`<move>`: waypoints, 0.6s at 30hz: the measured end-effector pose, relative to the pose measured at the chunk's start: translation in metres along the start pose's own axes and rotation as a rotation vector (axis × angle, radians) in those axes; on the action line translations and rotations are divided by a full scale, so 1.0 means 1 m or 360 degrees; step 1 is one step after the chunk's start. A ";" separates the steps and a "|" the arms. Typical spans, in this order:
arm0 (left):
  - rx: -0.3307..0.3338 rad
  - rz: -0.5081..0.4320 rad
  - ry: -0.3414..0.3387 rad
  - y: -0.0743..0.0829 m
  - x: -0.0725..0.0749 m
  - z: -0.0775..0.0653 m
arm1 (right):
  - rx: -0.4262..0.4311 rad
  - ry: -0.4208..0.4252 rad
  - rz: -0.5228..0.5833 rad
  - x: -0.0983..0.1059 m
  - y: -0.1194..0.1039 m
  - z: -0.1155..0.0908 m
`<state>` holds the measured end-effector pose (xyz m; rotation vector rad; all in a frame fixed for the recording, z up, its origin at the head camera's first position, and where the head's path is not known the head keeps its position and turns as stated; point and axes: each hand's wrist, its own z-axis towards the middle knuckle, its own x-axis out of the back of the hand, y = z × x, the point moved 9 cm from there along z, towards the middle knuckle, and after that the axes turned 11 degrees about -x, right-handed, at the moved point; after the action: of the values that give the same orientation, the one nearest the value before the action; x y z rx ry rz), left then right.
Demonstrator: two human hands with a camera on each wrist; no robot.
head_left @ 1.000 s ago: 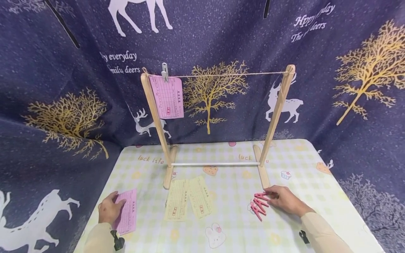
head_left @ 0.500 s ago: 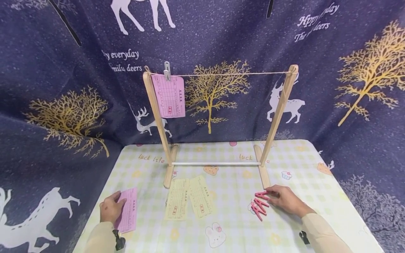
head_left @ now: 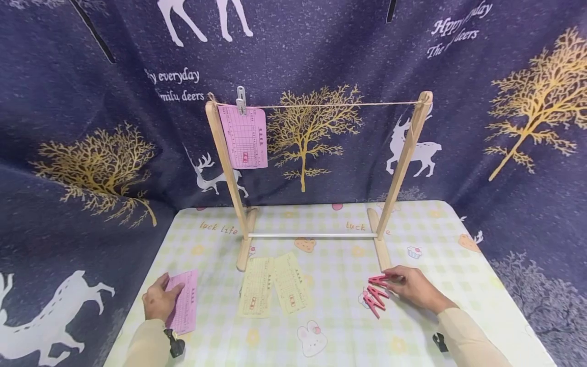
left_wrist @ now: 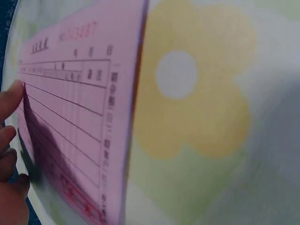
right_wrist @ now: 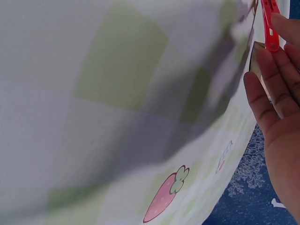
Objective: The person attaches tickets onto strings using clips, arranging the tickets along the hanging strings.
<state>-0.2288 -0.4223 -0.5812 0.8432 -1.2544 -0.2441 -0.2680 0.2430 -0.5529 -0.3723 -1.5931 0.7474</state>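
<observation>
At the table's left, my left hand [head_left: 158, 299] pinches the left edge of a pink printed slip [head_left: 185, 306]. Its thumb lies on the printed face in the left wrist view, where the slip [left_wrist: 70, 103] tilts up from the cloth. My right hand [head_left: 412, 286] holds the end of a red clothespin [head_left: 378, 280] between thumb and fingers, beside the right foot of the wooden stand. That clothespin [right_wrist: 271, 37] shows at the top right of the right wrist view. More red clothespins [head_left: 375, 302] lie just in front of it.
Between wooden posts [head_left: 403, 158] runs a string [head_left: 321, 105]. A metal clip [head_left: 241, 101] holds another pink slip [head_left: 247, 140] on it at the left. Two yellow slips [head_left: 257, 288] lie mid-table before the white crossbar [head_left: 312, 235]. A dark curtain [head_left: 321, 51] hangs behind.
</observation>
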 end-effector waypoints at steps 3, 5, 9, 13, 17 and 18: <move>0.0008 0.0015 -0.0008 -0.003 -0.001 0.000 | 0.0017 0.0035 0.0014 0.003 -0.001 0.000; 0.0005 0.0013 -0.0009 -0.003 -0.002 0.000 | 0.0026 0.0059 0.0041 0.005 -0.002 0.000; -0.0030 0.0001 0.0017 -0.002 -0.002 0.000 | 0.0075 0.0131 0.0090 0.009 -0.007 -0.001; -0.0067 -0.0024 0.0072 0.000 -0.002 0.000 | 0.0140 0.0176 0.0180 0.016 -0.015 -0.003; -0.0125 -0.0023 0.0137 0.006 0.001 0.000 | 0.0197 0.0165 0.0276 0.023 -0.023 -0.002; -0.0155 -0.0022 0.0156 0.009 0.003 0.000 | 0.0203 0.0164 0.0278 0.026 -0.025 -0.001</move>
<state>-0.2305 -0.4181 -0.5733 0.7714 -1.1365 -0.2698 -0.2667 0.2412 -0.5174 -0.4538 -1.4206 0.9435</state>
